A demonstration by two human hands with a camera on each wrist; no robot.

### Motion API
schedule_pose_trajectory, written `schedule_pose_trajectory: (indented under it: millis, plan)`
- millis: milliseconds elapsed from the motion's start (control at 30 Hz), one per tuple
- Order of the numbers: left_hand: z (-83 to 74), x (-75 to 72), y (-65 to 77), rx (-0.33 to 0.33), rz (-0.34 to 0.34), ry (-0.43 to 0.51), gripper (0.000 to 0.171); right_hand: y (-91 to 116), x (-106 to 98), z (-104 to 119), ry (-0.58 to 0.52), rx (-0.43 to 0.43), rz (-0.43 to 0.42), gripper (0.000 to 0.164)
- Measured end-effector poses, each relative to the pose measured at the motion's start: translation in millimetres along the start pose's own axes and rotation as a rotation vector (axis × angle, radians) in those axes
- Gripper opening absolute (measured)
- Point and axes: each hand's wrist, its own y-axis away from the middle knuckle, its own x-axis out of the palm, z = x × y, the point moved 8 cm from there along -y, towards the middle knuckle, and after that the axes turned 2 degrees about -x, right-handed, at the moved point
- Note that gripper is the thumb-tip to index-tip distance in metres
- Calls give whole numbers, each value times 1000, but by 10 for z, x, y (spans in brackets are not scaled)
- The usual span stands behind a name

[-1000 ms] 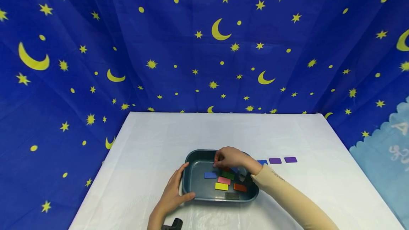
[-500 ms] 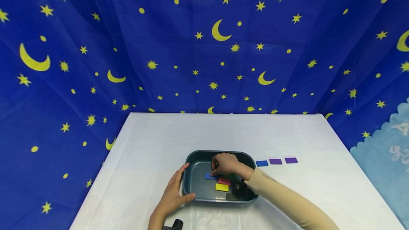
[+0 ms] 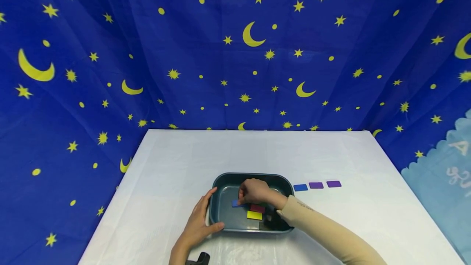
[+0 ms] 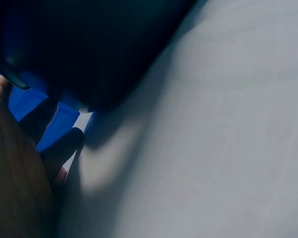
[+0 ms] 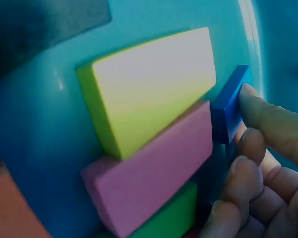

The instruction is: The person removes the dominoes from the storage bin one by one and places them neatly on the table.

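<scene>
A dark blue-grey plastic basin holds several coloured rectangular blocks. Inside it, my right hand pinches a blue block between thumb and fingers; in the right wrist view the block is tilted on edge. Close beside that block lie a yellow block and a pink block, with part of a green block under the pink one. My left hand is spread against the basin's left end, fingers along the side and thumb at the front rim.
Right of the basin, a blue block and two purple blocks, one nearer and one farther, lie in a row on the white table. A blue star-and-moon curtain hangs behind. My right forearm covers part of the basin.
My right hand has come forward and slightly left from the back of the basin and now pinches the blue block, which lay apart from it before. My left hand has stayed put.
</scene>
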Motion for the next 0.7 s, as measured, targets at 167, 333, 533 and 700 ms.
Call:
schedule_pose_trajectory:
  millis: [167, 333, 533, 700]
  plan:
    - [18, -6, -6, -11, -2, 10, 94, -8, 6, 14, 15, -30, 10, 24]
    - [5, -14, -8, 6, -13, 11, 95, 30, -11, -52, 28, -16, 15, 27]
    - [3, -20, -6, 1, -15, 12, 95, 39, 2, -92, 30, 18, 36, 29]
    - [14, -5, -13, -23, -1, 19, 94, 43, 23, -92, 3, 40, 50, 30]
